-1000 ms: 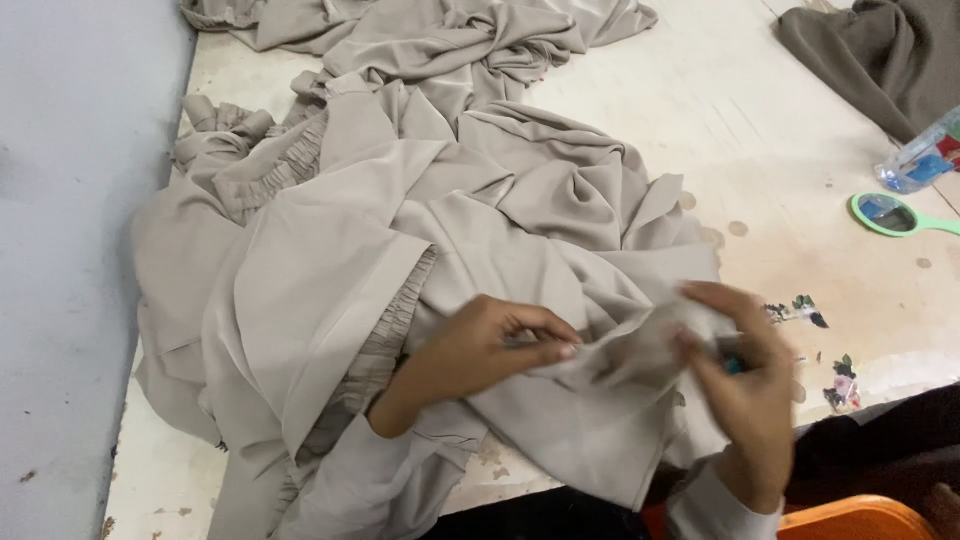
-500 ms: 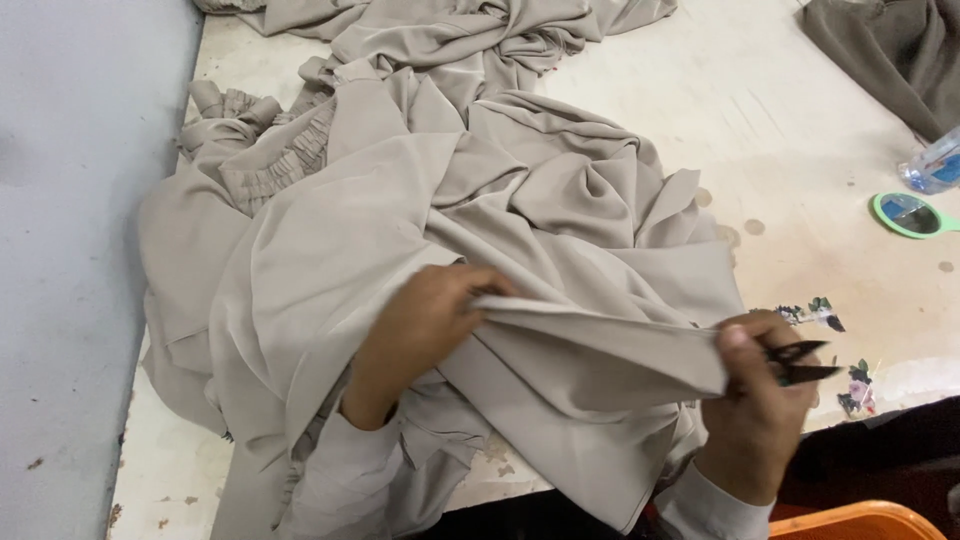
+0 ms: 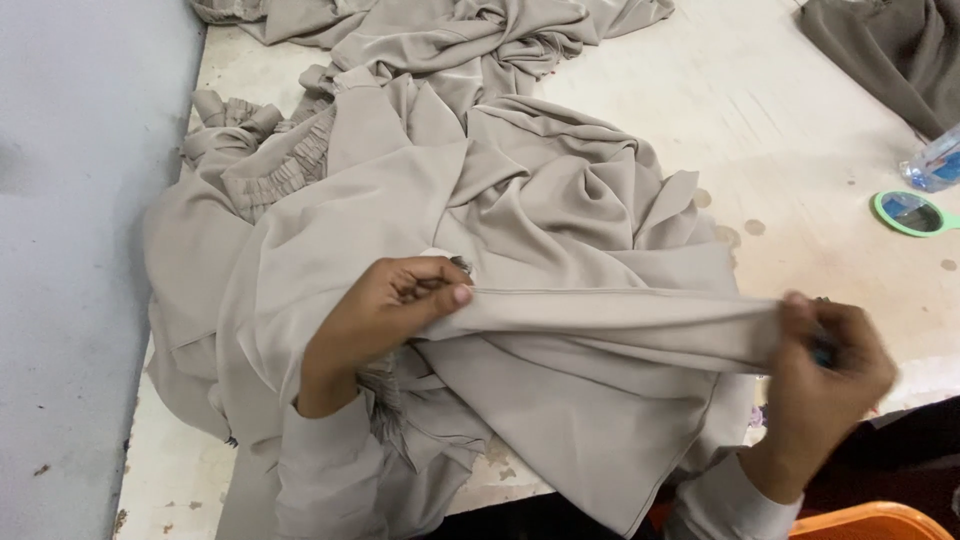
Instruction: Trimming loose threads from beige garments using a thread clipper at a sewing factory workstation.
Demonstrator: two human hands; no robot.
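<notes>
A large beige garment lies rumpled over a white worktable, with a gathered elastic band at its upper left. My left hand pinches a folded edge of the cloth near the middle. My right hand grips the other end of that edge at the right, together with a small dark tool that is mostly hidden in the fist. The edge is stretched taut and straight between both hands.
A round green hand mirror and the corner of a clear plastic bottle sit at the table's right. A darker grey-brown cloth lies at the top right. An orange bin rim shows at the bottom right. Grey floor runs along the left.
My hands have moved apart: the right hand went right, pulling the bunched cloth edge out into a long taut line. The left hand kept its pinch near the middle.
</notes>
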